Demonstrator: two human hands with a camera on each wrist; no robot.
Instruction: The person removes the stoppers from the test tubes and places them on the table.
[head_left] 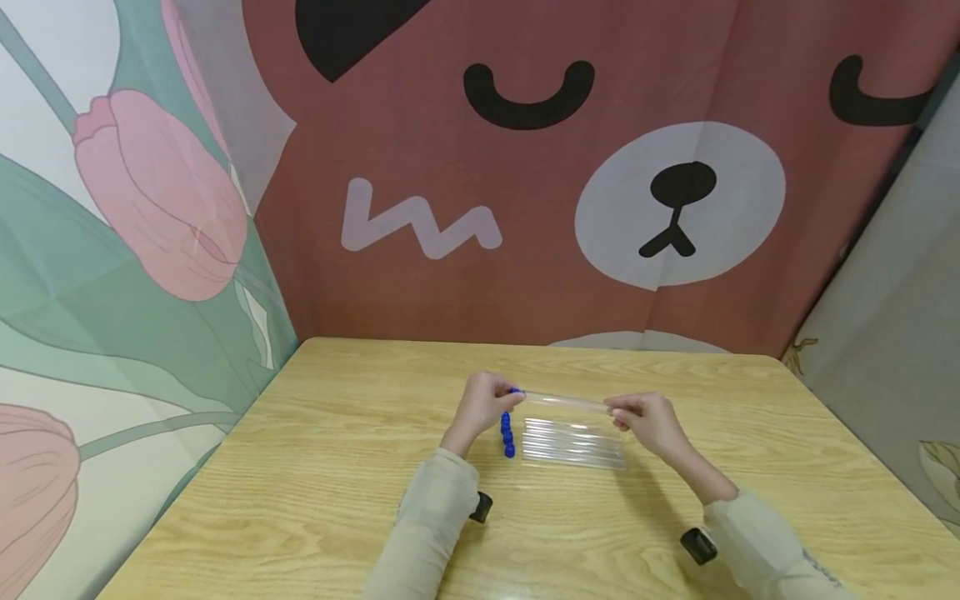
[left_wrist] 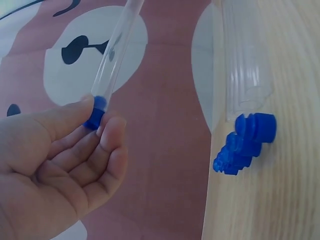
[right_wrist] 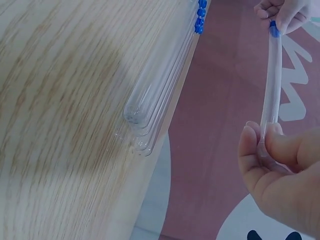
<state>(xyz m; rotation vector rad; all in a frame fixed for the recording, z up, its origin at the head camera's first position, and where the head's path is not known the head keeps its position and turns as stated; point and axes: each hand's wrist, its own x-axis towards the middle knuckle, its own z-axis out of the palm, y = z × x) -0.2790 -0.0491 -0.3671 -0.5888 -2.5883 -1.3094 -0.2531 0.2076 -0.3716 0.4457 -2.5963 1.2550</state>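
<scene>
A clear test tube (head_left: 564, 402) is held up over the table, lying nearly level between both hands. My left hand (head_left: 482, 407) pinches the blue stopper (left_wrist: 95, 119) at the tube's left end between thumb and fingertips; part of the stopper shows inside the tube. The far end of the tube is pinched by the thumb and fingers of my right hand (head_left: 651, 423). Below, several more clear tubes (head_left: 573, 446) lie side by side. A row of several blue stoppers (head_left: 507, 437) stands just left of them.
The light wooden table (head_left: 337, 483) carries everything. Behind it hangs a curtain (head_left: 420, 292) with a brown bear print, and a flower-print curtain (head_left: 150, 350) hangs along the left. A dark wrist device (head_left: 699, 546) sits by the right sleeve.
</scene>
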